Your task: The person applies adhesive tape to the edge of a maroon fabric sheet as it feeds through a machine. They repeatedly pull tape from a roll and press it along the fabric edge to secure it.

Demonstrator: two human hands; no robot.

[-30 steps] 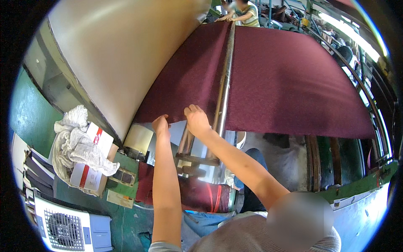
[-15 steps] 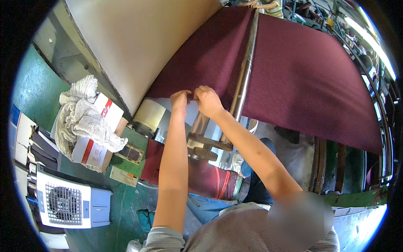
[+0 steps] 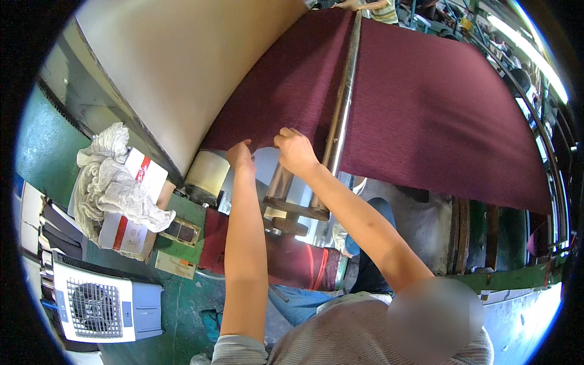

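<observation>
A wide sheet of maroon fabric (image 3: 426, 115) runs over a long shiny metal bar (image 3: 344, 97) and down toward a large pale roller or curved panel (image 3: 176, 67). My left hand (image 3: 241, 157) is closed on the near edge of the fabric, beside a cream roller end (image 3: 208, 173). Closed on the same edge a little to the right is my right hand (image 3: 295, 150), just left of the metal bar. Under my hands are a second metal bar (image 3: 280, 181) and a worn gear (image 3: 287, 225). The fingertips are partly hidden.
Below my arms lies a maroon fabric roll (image 3: 286, 258) with red ties. On the left stand a box (image 3: 125, 233) draped with a whitish cloth (image 3: 112, 182), and an air cooler (image 3: 94, 301). Another person's hand (image 3: 350, 5) is at the bar's far end.
My left hand has shifted left along the fabric edge, widening the space between my hands. My right hand stays close to the bar. The whole view has shifted slightly.
</observation>
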